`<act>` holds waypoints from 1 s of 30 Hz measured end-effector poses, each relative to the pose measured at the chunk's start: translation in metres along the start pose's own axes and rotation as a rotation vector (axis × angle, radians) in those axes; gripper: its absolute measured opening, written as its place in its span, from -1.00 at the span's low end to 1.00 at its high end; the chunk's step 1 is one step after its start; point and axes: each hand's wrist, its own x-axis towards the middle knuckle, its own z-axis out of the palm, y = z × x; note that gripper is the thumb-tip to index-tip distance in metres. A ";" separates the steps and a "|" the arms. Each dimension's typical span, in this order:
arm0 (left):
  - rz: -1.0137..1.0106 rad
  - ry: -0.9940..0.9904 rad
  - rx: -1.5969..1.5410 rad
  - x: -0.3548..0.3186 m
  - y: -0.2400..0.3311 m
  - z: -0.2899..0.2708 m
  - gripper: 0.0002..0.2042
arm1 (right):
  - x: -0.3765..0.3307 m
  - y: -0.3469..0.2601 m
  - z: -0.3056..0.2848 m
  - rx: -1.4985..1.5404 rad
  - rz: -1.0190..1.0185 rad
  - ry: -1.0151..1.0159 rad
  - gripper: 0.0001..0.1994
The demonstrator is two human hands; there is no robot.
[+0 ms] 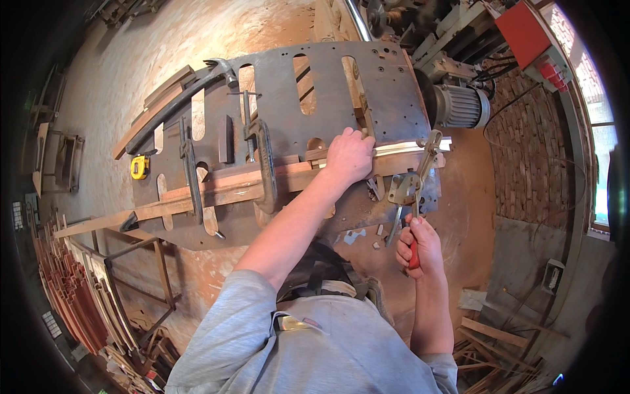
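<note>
My left hand (351,155) is curled over a long wooden strip (298,178) on the slotted metal table (279,85), its knuckles up and the fingertips hidden. To its right, my right hand (420,246) is closed round the red handle of a toggle clamp (413,187). The clamp's metal arm reaches up to the strip's right end, where a pale, shiny strip (400,146) lies along the wood. Two dark G-clamps, one at the left (190,171) and one nearer my left forearm (264,161), sit across the wooden strip.
A claw hammer (177,102) lies at the table's far left, above a yellow tape measure (139,167). A grey motor (462,106) stands beyond the right edge, under a red box (523,29). Wooden slats (72,302) stand at the lower left; scrap boards (495,333) lie at the lower right.
</note>
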 end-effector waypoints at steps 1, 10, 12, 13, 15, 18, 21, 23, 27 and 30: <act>-0.003 -0.003 -0.009 0.000 0.000 -0.001 -0.80 | 0.001 0.000 -0.002 -0.001 -0.006 -0.001 -0.90; -0.103 -0.025 -0.052 0.001 -0.001 -0.003 -0.76 | 0.000 0.002 -0.002 0.021 -0.014 -0.014 -0.91; -0.157 -0.076 -0.049 0.005 0.001 -0.003 -0.75 | -0.001 0.001 -0.003 -0.026 -0.027 0.005 -0.83; -0.166 -0.080 -0.044 0.005 0.002 -0.003 -0.76 | -0.002 0.000 -0.003 -0.049 -0.035 0.016 -0.77; -0.176 -0.089 -0.038 0.005 0.003 -0.003 -0.76 | -0.005 0.002 -0.005 -0.199 -0.098 0.108 -0.68; -0.207 -0.103 -0.010 0.006 0.003 -0.004 -0.76 | -0.014 0.001 0.000 -0.422 -0.152 0.174 -0.53; -0.192 -0.114 0.000 0.009 0.006 -0.004 -0.77 | 0.005 0.031 -0.020 -0.680 -0.393 0.239 -0.48; -0.175 -0.122 0.017 0.010 0.006 -0.002 -0.77 | 0.021 0.048 -0.028 -0.875 -0.568 0.325 -0.48; -0.176 -0.104 -0.017 0.004 0.002 -0.002 -0.77 | 0.032 0.058 -0.011 -0.969 -0.702 0.408 -0.51; -0.139 -0.075 0.025 0.008 0.004 -0.003 -0.77 | 0.033 0.060 -0.015 -0.939 -0.728 0.415 -0.51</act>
